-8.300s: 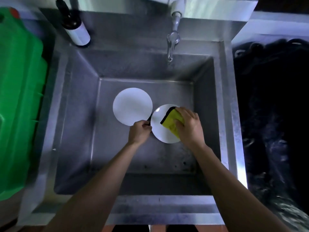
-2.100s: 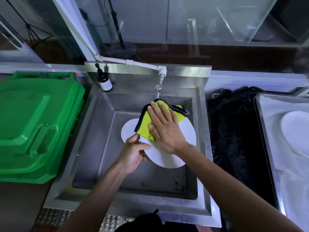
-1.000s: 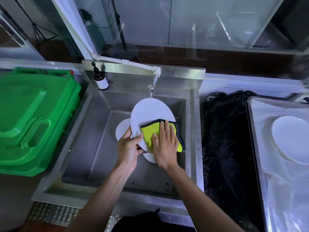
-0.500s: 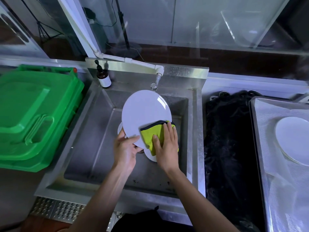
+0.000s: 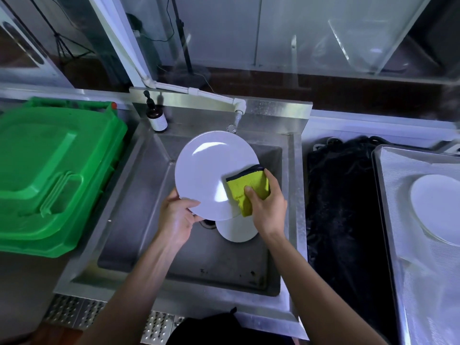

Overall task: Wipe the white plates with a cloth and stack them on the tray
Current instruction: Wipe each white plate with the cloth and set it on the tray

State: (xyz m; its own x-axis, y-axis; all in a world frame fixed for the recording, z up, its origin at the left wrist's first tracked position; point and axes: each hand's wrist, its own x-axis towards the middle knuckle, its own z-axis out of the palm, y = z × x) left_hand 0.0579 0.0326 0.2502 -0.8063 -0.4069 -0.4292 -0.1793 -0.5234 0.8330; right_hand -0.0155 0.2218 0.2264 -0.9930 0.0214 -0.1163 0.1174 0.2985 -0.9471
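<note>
Plate wiped over the sink

Left hand (image 5: pixel 178 215) grips the tilted plate (image 5: pixel 211 170) at its lower edge; right hand (image 5: pixel 267 205) pinches the cloth (image 5: pixel 249 186) around its right rim.

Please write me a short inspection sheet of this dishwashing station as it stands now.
Surface: steel sink, basin marked with dark specks near its front.
Job's things: white plate held tilted over the basin; second plate lying flat in the basin; yellow cloth wrapped over the held plate's right edge; tray at right carrying stacked plates.
Clutter: brown pump bottle on the sink ledge.
Grippers: left hand grips the plate's lower left rim; right hand pinches the cloth.
Cables: cords seen beyond the glass.
Surroundings: green bin at left; black mat between sink and tray; tap.
</note>
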